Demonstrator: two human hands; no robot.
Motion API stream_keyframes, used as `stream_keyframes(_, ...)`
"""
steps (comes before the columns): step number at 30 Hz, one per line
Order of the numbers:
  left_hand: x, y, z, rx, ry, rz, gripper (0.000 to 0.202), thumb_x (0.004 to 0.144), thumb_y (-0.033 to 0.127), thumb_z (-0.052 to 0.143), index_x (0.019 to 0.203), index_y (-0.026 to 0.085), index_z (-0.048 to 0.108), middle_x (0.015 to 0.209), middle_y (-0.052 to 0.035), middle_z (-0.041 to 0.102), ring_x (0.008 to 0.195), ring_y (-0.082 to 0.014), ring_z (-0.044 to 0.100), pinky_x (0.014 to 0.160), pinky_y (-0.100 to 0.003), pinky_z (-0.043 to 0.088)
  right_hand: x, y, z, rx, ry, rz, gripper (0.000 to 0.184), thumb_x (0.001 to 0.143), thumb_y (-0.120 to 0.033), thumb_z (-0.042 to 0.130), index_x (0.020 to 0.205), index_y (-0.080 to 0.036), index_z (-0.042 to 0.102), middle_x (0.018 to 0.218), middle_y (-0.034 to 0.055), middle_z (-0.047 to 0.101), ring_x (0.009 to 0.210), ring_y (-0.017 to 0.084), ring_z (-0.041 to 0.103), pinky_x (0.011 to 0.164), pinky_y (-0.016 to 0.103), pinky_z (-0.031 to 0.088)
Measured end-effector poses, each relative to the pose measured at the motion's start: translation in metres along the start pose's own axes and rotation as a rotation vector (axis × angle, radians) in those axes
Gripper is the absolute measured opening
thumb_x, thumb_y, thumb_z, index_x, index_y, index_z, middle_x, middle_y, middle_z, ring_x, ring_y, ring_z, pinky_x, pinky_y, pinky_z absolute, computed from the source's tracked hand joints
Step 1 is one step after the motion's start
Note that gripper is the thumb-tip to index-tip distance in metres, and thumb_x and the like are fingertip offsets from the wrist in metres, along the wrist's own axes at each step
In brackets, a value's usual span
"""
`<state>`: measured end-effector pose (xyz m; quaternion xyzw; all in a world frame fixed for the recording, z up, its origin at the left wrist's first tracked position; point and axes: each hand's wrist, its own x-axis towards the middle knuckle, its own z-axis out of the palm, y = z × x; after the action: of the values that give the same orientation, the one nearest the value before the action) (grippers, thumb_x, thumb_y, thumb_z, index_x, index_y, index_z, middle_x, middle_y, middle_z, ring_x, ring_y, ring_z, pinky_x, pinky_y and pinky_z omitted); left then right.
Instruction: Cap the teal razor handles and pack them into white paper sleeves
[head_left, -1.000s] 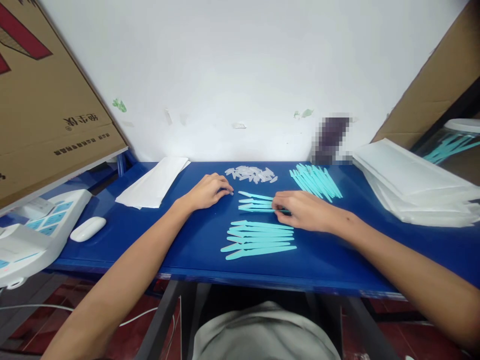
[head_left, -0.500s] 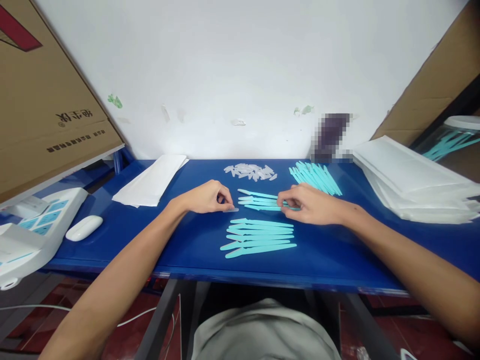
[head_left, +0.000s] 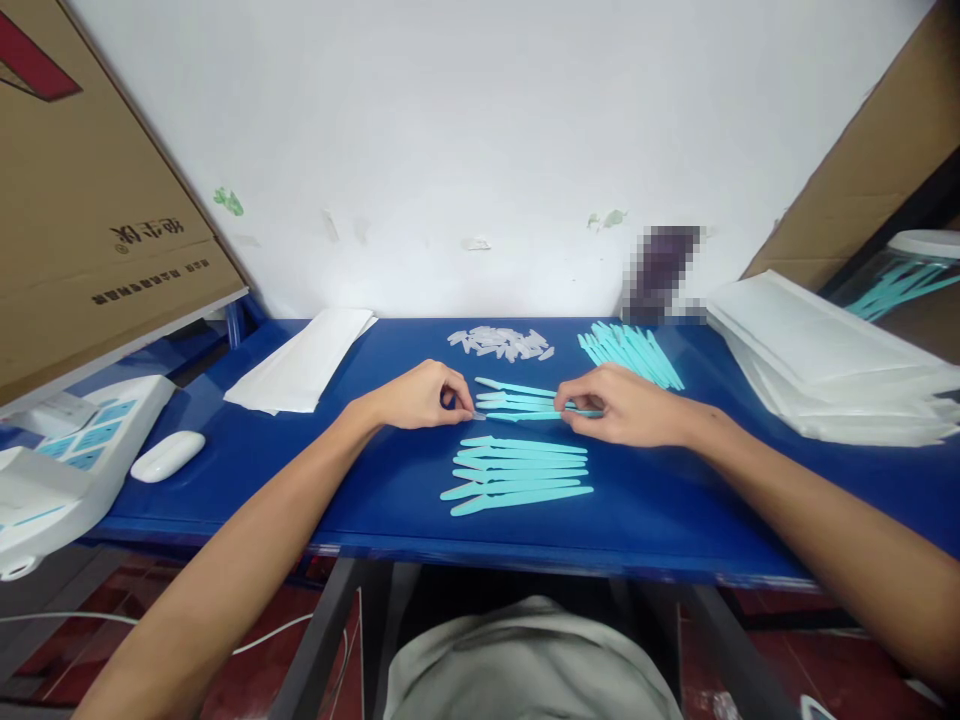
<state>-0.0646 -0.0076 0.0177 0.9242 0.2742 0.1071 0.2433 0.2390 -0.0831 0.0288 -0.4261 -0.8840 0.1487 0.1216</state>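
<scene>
My left hand (head_left: 426, 395) pinches a small clear blade cap (head_left: 478, 415) by its fingertips. The cap meets the blade end of a turquoise eyebrow razor (head_left: 534, 415); how far it covers the blade is too small to tell. My right hand (head_left: 622, 402) pinches that razor by its handle, the end poking out past the fingers. Just behind it lie a few more turquoise razors (head_left: 517, 388), partly hidden by the right fingers. Nearer the table's front edge, a row of several razors (head_left: 525, 470) points its blade ends left.
At the back are a heap of clear caps (head_left: 502, 344) and a pile of razors (head_left: 634, 355). White sleeves (head_left: 304, 365) lie left, a thicker stack of white pouches (head_left: 840, 370) right. A white mouse-shaped object (head_left: 169, 456) sits by a white device (head_left: 90, 440). A jar (head_left: 907, 275) holds razors.
My left hand has moved slightly right, bringing the clear cap to the razor's blade end. The right hand has lifted the razor slightly, and its handle end now shows past the fingers.
</scene>
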Motion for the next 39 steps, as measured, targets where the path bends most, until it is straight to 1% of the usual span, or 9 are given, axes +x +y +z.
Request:
stream_keyframes(5,0.001,0.0,0.001,-0.017,0.006,0.004,0.016,0.085,0.032,0.072,0.087,0.018,0.08,0.085,-0.0042,0.075,0.071,-0.013,0.059,0.067,-0.026,0.046,0.001,-0.001,0.003,-0.012,0.006,-0.005,0.016,0.085,-0.027,0.056,0.085,-0.019,0.07,0.057,-0.0054,0.046,0.05,0.01,0.033,0.055,0.027,0.027)
stream_keyframes(11,0.006,0.008,0.013,-0.073,0.045,0.049,0.021,0.087,0.037,0.072,0.084,0.018,0.08,0.083,-0.0044,0.072,0.071,-0.0133,0.058,0.067,-0.027,0.045,0.006,-0.007,0.017,-0.025,0.05,-0.042,0.027,0.094,-0.031,0.051,0.096,-0.018,0.074,0.072,0.0019,0.066,0.059,0.014,0.05,0.061,0.028,0.033)
stream_keyframes(16,0.012,0.006,0.017,0.052,0.306,0.039,0.033,0.091,0.045,0.064,0.076,0.018,0.076,0.08,-0.0048,0.07,0.079,-0.0175,0.059,0.079,-0.032,0.044,0.008,-0.004,0.02,-0.185,0.109,-0.014,0.027,0.095,-0.034,0.052,0.096,-0.018,0.075,0.085,0.0064,0.07,0.071,0.018,0.058,0.063,0.029,0.034)
stream_keyframes(19,0.012,-0.01,0.013,0.157,0.472,-0.107,0.047,0.098,0.045,0.051,0.065,0.018,0.072,0.064,-0.0026,0.065,0.075,-0.0184,0.057,0.082,-0.034,0.042,0.006,-0.003,0.017,-0.207,0.144,0.0,0.03,0.095,-0.037,0.053,0.102,-0.018,0.074,0.093,0.0075,0.071,0.071,0.017,0.059,0.063,0.029,0.036)
stream_keyframes(21,0.011,-0.022,0.01,0.181,0.506,-0.213,0.051,0.1,0.045,0.044,0.071,0.017,0.075,0.053,-0.0005,0.058,0.067,-0.0172,0.056,0.075,-0.031,0.041,0.004,-0.005,0.014,-0.158,0.107,-0.015,0.029,0.095,-0.038,0.055,0.102,-0.018,0.074,0.093,0.0066,0.07,0.068,0.016,0.057,0.063,0.029,0.037)
stream_keyframes(28,0.01,-0.038,0.004,0.306,0.397,-0.338,0.048,0.099,0.04,0.042,0.128,0.013,0.07,0.059,-0.0006,0.062,0.06,-0.0186,0.06,0.065,-0.029,0.04,0.003,-0.011,0.015,0.023,-0.045,-0.115,0.022,0.088,-0.036,0.065,0.096,-0.018,0.075,0.088,0.0048,0.069,0.072,0.015,0.058,0.065,0.028,0.04)
stream_keyframes(33,0.021,-0.038,0.004,0.449,0.316,-0.307,0.048,0.1,0.033,0.037,0.136,0.017,0.063,0.09,-0.0087,0.068,0.083,-0.023,0.065,0.078,-0.031,0.046,0.004,-0.009,0.019,0.064,-0.048,-0.133,0.015,0.087,-0.026,0.064,0.091,-0.019,0.076,0.083,0.0031,0.068,0.068,0.013,0.057,0.064,0.027,0.04)
stream_keyframes(36,0.025,-0.045,0.007,0.541,0.232,-0.274,0.051,0.101,0.032,0.035,0.147,0.02,0.052,0.115,-0.0133,0.059,0.099,-0.0257,0.061,0.085,-0.035,0.047,0.004,-0.009,0.019,0.053,-0.043,-0.126,0.014,0.086,-0.023,0.063,0.09,-0.019,0.075,0.083,0.0026,0.068,0.068,0.013,0.056,0.064,0.026,0.04)
stream_keyframes(39,0.026,-0.05,0.008,0.552,0.165,-0.3,0.055,0.101,0.034,0.033,0.155,0.025,0.042,0.12,-0.015,0.052,0.105,-0.029,0.055,0.09,-0.042,0.046,0.004,-0.009,0.018,-0.016,-0.04,-0.097,0.015,0.087,-0.024,0.061,0.09,-0.019,0.075,0.085,0.0033,0.069,0.067,0.014,0.056,0.062,0.027,0.039)
